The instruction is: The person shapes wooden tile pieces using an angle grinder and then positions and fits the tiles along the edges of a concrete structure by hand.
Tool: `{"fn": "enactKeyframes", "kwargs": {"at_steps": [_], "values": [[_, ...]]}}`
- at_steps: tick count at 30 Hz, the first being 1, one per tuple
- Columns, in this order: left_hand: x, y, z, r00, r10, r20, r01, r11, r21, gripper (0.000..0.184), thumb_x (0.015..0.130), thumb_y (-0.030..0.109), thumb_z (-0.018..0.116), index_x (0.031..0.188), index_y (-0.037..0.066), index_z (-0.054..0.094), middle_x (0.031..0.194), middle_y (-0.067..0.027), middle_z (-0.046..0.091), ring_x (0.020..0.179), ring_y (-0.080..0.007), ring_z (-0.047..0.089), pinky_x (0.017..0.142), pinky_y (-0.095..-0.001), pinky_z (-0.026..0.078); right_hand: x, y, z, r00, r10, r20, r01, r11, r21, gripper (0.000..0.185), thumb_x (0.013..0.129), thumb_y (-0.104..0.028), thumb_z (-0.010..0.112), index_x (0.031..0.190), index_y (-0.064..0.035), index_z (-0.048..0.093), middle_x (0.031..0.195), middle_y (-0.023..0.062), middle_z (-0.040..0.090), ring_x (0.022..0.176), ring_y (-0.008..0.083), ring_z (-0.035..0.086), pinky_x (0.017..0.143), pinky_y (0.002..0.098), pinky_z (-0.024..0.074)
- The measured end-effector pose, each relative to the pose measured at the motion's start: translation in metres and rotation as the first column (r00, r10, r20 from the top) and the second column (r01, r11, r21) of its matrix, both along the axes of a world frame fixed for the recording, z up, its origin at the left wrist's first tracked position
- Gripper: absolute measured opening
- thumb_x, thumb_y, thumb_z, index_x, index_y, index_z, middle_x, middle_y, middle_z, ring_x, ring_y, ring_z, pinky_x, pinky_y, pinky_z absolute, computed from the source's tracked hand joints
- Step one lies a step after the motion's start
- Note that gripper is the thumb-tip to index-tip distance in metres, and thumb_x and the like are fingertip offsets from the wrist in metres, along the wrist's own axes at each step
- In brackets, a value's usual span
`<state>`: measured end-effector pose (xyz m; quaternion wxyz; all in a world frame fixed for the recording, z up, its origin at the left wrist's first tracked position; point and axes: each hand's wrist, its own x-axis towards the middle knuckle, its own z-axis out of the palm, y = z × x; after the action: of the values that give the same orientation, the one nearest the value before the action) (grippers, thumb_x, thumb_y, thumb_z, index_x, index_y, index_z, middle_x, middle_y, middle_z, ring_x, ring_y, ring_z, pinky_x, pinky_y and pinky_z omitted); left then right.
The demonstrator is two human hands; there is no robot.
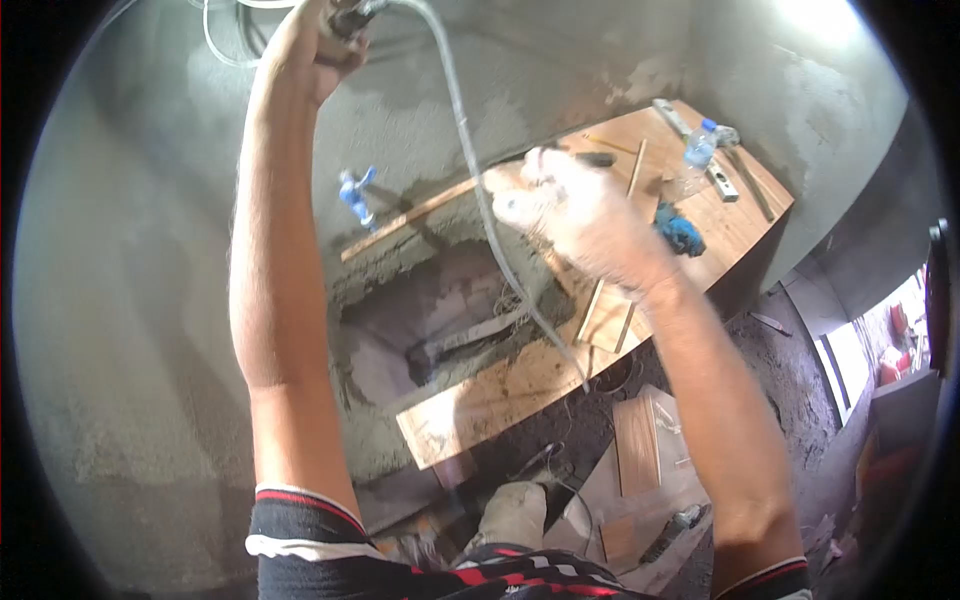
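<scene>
The pale cable is slender, smooth-looking and dull whitish grey, with an even thickness along its visible run and no distinct marking. It starts at a dark fitting above the mortar-edged opening, drops in a loose curve across the right part of the opening, and reaches its visible lower end beyond the opening's lower right, at the front edge of the wooden tabletop. The left hand, above the opening against the grey wall, has its fingers closed around the dark fitting; the detail of the fitting is too small to read. The right hand, above and right of the opening, is glare-washed and blurred, its fingers bent inward near the cable; whether they pinch it cannot be told. A blue fitting is on the wall, above and left of the opening. Well right of the opening, the tabletop carries a clear bottle, a spirit level and a crumpled blue item.
</scene>
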<state>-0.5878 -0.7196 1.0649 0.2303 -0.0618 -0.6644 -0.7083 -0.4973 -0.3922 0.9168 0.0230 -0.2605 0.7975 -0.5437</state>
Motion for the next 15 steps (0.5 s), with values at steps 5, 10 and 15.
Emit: {"fn": "enactKeyframes", "kwargs": {"at_steps": [5,10,15], "values": [[0.008,0.003,0.001,1.000,0.008,0.028,-0.008,1.000,0.020,0.052,0.096,0.041,0.077,0.132,0.008,0.061,0.103,-0.0185,0.067,0.078,-0.0188,0.065,0.056,-0.0257,0.050,0.015,-0.011,0.009,0.842,0.522,0.137,-0.391,0.765,-0.512,0.044,0.099,-0.037,0.073,0.103,0.0077,0.073,0.083,0.0108,0.071,0.064,0.0111,0.063,0.056,0.0245,0.0516],[0.009,-0.042,-0.005,0.989,-0.148,0.019,0.149,0.986,-0.074,0.047,0.099,0.038,0.073,0.130,0.003,0.064,0.103,-0.0130,0.069,0.074,-0.0146,0.064,0.052,-0.0205,0.046,0.024,0.002,0.045,0.956,0.291,0.027,-0.183,0.670,-0.720,0.028,0.105,-0.026,0.063,0.099,0.0004,0.070,0.069,0.0004,0.059,0.059,0.0086,0.056,0.054,0.0265,0.0515],[-0.022,-0.056,0.006,0.962,-0.270,0.052,0.275,0.951,-0.143,0.058,0.098,0.040,0.073,0.136,-0.001,0.060,0.108,-0.0168,0.066,0.079,-0.0139,0.062,0.053,-0.0193,0.044,0.008,0.002,0.059,0.686,-0.213,-0.696,0.127,0.976,-0.175,0.016,0.097,-0.016,0.067,0.091,-0.0014,0.071,0.065,0.0040,0.061,0.057,0.0134,0.061,0.058,0.0320,0.0624]]}}
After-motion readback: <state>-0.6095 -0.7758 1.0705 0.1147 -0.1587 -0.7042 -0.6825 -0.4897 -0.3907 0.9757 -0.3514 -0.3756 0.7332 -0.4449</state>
